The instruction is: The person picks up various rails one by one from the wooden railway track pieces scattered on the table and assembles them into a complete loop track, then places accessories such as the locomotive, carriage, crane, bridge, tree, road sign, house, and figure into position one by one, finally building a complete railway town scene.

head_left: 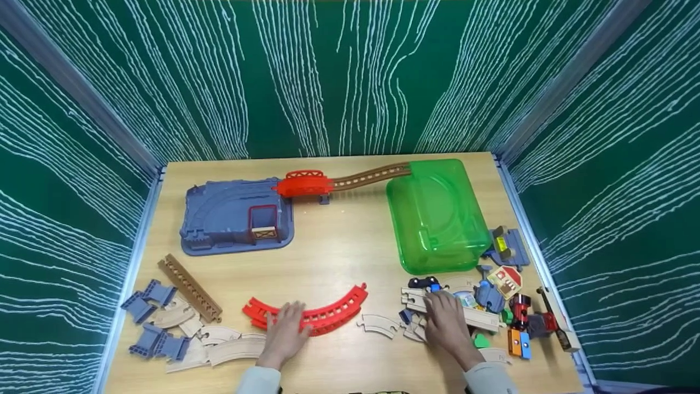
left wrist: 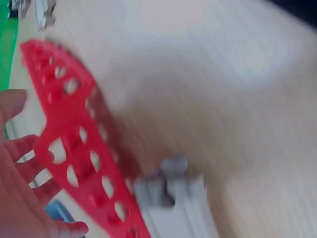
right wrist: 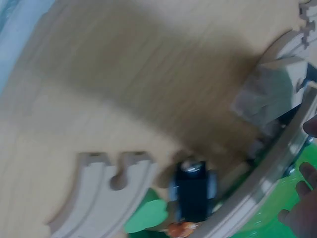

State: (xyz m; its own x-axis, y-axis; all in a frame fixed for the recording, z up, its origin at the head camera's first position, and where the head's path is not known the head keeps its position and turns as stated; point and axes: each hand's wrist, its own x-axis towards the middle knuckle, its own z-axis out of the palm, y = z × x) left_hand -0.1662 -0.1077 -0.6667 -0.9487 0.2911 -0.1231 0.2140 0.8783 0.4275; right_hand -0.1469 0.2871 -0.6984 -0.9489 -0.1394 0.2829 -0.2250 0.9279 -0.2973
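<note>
My left hand lies over a red curved toy train track, its fingers spread. In the left wrist view, the fingertips of that hand sit along the edge of the red track, not wrapped round it. To the right, my right hand reaches over a long wooden track piece on a pile of toys. The right wrist view has the fingers loosely spread at its right edge, beside the long wooden track.
A grey-blue plastic base joins a red bridge and a brown track, which reaches a green bin. Wooden tracks, grey supports and a straight brown track lie left. Toy trains lie right.
</note>
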